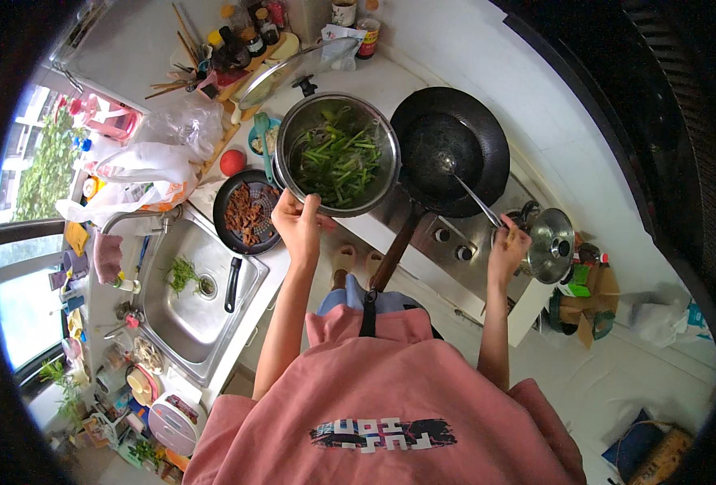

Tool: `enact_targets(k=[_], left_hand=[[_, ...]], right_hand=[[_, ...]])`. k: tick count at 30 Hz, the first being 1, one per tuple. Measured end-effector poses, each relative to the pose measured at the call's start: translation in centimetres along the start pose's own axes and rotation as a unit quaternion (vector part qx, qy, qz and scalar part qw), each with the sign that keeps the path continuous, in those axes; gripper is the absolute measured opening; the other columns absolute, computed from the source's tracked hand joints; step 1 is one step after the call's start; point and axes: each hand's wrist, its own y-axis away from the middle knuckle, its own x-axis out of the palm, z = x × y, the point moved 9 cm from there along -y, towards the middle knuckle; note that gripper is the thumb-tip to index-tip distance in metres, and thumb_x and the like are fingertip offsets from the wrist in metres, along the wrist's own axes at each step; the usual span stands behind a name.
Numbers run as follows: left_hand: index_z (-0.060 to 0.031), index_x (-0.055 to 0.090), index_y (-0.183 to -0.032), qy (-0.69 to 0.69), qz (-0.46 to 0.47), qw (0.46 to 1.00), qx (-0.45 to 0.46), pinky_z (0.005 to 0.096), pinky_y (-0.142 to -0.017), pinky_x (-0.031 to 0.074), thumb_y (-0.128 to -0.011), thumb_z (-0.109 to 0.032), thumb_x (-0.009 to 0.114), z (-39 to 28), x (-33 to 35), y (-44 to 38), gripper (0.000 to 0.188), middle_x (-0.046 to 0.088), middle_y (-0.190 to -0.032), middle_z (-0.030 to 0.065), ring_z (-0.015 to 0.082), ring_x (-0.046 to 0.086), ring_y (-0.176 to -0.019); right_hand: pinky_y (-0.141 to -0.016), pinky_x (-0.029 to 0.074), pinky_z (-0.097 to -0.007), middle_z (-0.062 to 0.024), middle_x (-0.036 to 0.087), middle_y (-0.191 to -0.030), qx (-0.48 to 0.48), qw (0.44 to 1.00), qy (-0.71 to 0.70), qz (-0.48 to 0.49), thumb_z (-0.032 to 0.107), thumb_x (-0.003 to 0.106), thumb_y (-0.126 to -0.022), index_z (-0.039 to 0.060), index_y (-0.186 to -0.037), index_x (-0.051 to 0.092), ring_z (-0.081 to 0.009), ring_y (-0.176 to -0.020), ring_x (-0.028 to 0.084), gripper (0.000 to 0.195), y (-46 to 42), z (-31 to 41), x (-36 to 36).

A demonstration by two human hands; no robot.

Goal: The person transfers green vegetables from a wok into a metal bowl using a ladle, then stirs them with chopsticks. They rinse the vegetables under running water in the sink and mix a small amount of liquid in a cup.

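My left hand [298, 224] grips the near rim of a stainless-steel pot [284, 183], raised beside the wok. Cut green vegetable stems and leaves [341, 159] lie inside the pot. In my right hand [509, 245] is the handle of a metal ladle [478, 200], whose bowl end rests in the dark wok [496, 142]. The wok sits on the stove, its brown wooden handle [399, 248] pointing toward me. Left of the pot, a black frying pan [219, 225] holds browned cooked pieces [248, 215].
A steel sink [176, 321] on the left contains green scraps [182, 273] and a black handle [233, 285]. A glass lid [300, 70] leans behind the pot. Near the pan are a red round fruit or vegetable [233, 162] and a small blue bowl [255, 134]. A lidded pot [550, 245] stands at right.
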Motion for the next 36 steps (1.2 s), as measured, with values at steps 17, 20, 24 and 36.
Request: enact_targets(k=[17, 20, 24, 36], left_hand=[[0.0041, 0.057, -0.088, 0.068, 0.044, 0.997, 0.007, 0.0281, -0.033, 0.042, -0.085, 0.000, 0.054, -5.7, 5.1, 1.7, 0.006, 0.061, -0.067, 0.0089, 0.0189, 0.055, -0.037], [0.0036, 0.058, -0.089, 0.108, 0.039, 0.993, 0.005, 0.0274, -0.032, 0.041, -0.084, -0.002, 0.054, -5.6, 4.6, 3.3, 0.008, 0.062, -0.072, 0.0096, 0.0189, 0.054, -0.036], [0.0042, 0.059, -0.091, 0.139, 0.029, 0.990, 0.007, 0.0270, -0.031, 0.042, -0.083, 0.000, 0.053, -6.3, 4.3, 5.8, 0.010, 0.062, -0.074, 0.0094, 0.0187, 0.053, -0.035], [0.0046, 0.060, -0.090, 0.177, -0.111, 0.977, 0.045, 0.0266, -0.029, 0.041, -0.081, 0.000, 0.054, -9.6, -6.6, 14.3, 0.011, 0.063, -0.074, 0.0117, 0.0178, 0.051, -0.035]], right_hand=[[-0.052, 0.046, -0.0302, -0.0126, 0.061, -0.085, -0.405, 0.877, -0.251, 0.069, 0.035, 0.044, -0.104, 0.0036, -0.090, 0.050, -0.0173, -0.066, 0.056, 0.035, 2.7, 21.6, -14.6], [-0.059, 0.051, -0.0377, -0.0087, 0.056, -0.082, -0.499, 0.836, -0.186, 0.132, 0.009, 0.069, -0.079, 0.0061, -0.088, 0.051, -0.0267, -0.069, 0.060, 0.020, 3.5, 25.9, -12.9], [-0.057, 0.050, -0.0384, -0.0085, 0.053, -0.080, -0.548, 0.814, -0.145, 0.126, -0.002, 0.067, -0.069, 0.0066, -0.089, 0.052, -0.0273, -0.069, 0.060, 0.026, 4.4, 28.4, -12.4], [-0.056, 0.048, -0.0327, -0.0109, 0.060, -0.075, -0.480, 0.737, -0.400, 0.257, 0.033, 0.049, -0.102, 0.0055, -0.091, 0.052, -0.0214, -0.062, 0.059, 0.030, 6.1, 30.1, -11.2]])
